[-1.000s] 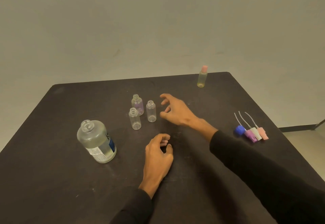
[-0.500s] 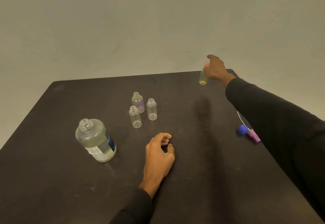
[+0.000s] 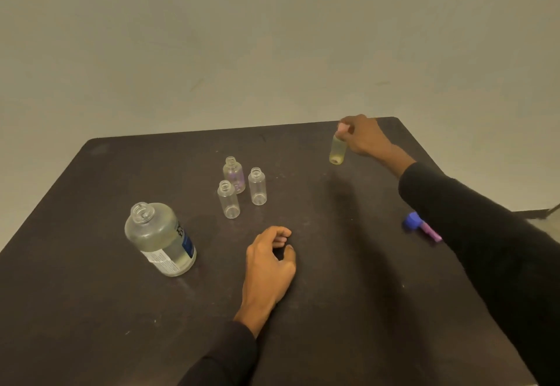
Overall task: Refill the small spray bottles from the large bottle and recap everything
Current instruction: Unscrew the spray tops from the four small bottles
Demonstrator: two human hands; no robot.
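Note:
My right hand [image 3: 365,137] grips the pink cap of a small yellowish spray bottle [image 3: 337,151] near the table's far right corner, holding it lifted and tilted off the top. Three small clear bottles [image 3: 242,185] stand uncapped in a cluster at the table's middle. The large clear bottle [image 3: 160,238] with a blue and white label stands uncapped at the left. My left hand [image 3: 269,260] rests on the table in front of the cluster, fingers loosely curled, nothing in it. A blue spray cap [image 3: 411,222] and a purple spray cap [image 3: 430,232] lie at the right, partly hidden by my right sleeve.
The dark table [image 3: 91,310] ends at a far edge just behind my right hand, with a plain wall beyond. My right forearm crosses above the table's right side.
My right hand went from the clear bottles to the far right corner, took the yellowish bottle by its cap and lifted it. The left hand stayed put.

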